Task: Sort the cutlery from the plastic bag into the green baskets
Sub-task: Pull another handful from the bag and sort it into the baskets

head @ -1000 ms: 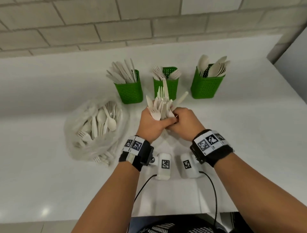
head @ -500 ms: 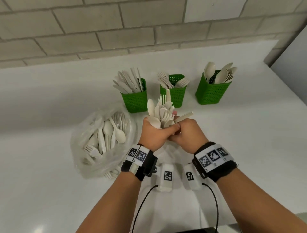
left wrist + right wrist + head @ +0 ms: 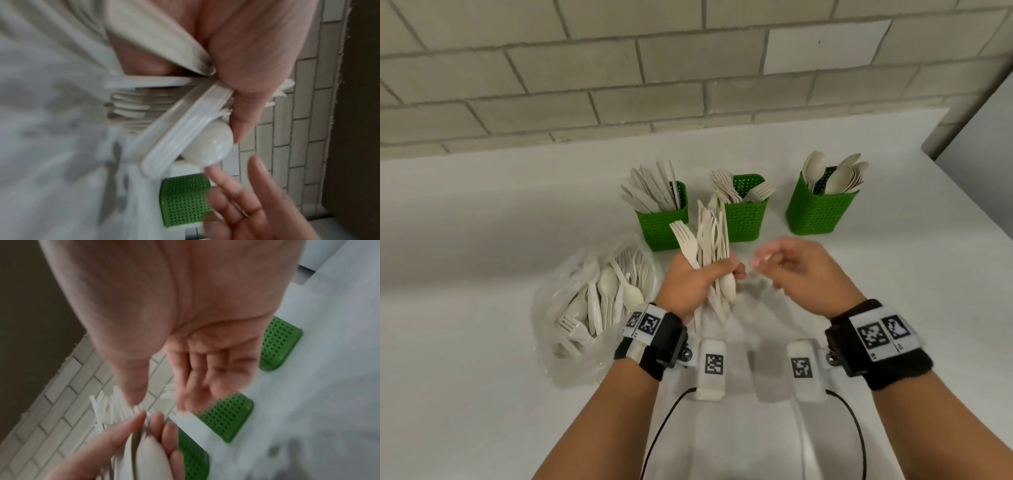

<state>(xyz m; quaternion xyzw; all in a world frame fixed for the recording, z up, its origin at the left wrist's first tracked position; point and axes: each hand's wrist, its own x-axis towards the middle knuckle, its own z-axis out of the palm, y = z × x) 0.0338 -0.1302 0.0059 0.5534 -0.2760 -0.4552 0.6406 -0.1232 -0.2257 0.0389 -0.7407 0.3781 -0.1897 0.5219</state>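
pale plastic cutlery bundle (image 3: 710, 246) stands fisted in the left hand (image 3: 697, 281), freeing the right hand (image 3: 799, 270), fingers loose and empty, to pick pieces for the green baskets (image 3: 743, 219); more waits in the plastic bag (image 3: 571, 308).

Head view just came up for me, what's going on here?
A person is sorting cutlery. The left hand grips a mixed bundle of cutlery; the right hand is beside it, fingers loose and blurred, apparently empty. Three green baskets already hold knives, forks and spoons. The plastic bag still holds more.
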